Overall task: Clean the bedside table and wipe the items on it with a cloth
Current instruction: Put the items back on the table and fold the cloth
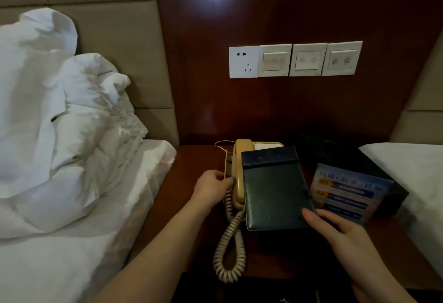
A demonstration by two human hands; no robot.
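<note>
A beige telephone (pixel 239 173) stands on the dark wooden bedside table (pixel 191 207), its coiled cord (pixel 230 250) trailing toward the front edge. A dark leather notepad folder (pixel 275 187) lies tilted over the phone's right side. My left hand (pixel 213 187) grips the phone's left edge. My right hand (pixel 345 235) holds the folder's near right corner, thumb on top. No cloth is visible.
A blue printed sign card (pixel 347 192) leans against a black box (pixel 383 183) at the table's right. Beds flank the table: crumpled white bedding (pixel 60 135) left, a white mattress (pixel 412 171) right. Wall sockets and switches (pixel 294 59) sit above.
</note>
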